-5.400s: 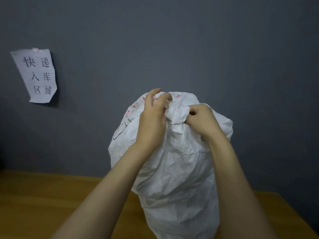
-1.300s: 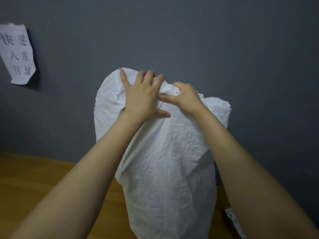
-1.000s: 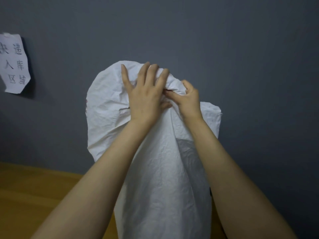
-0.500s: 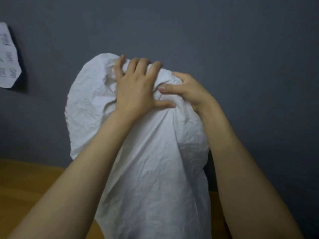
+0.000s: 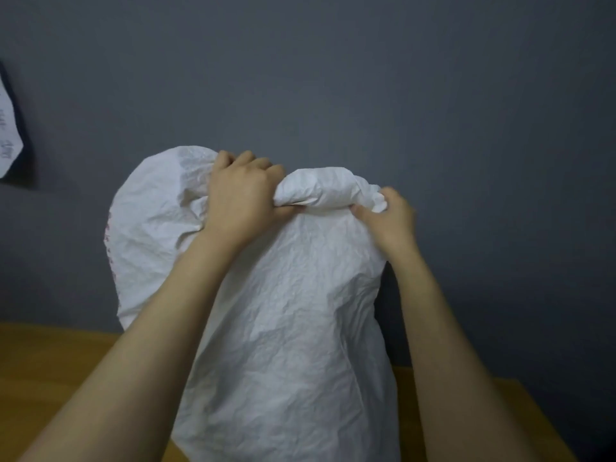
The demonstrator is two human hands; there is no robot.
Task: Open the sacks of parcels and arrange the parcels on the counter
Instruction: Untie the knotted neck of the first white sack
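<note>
Grey wall [image 5: 366, 78] fills the whole background from where I watch, with a wooden counter [image 5: 50, 361] running along its foot. On that counter, near the centre of my view, the white sack [image 5: 293, 328] stands upright, tall and crumpled, its base out of sight below the frame. Faint red print [image 5: 108, 241] runs down its left edge, too blurred for me to read. I see the left hand [image 5: 240, 201] at the top of the sack, fingers curled over and clamped on a bunch of the cloth, thumb tucked beneath. The right hand [image 5: 390, 218] sits apart to the right and slightly lower, fingers and thumb pinching the cloth at the sack's right shoulder. Between the two hands the sack's top lies in a thick rolled fold [image 5: 320, 191], stretched from one grip to the other. Both forearms reach up from the bottom corners, the left one crossing in front of the sack. A paper notice [image 5: 8, 135] hangs on the wall at the far left edge, mostly cut off, its writing blurred.
</note>
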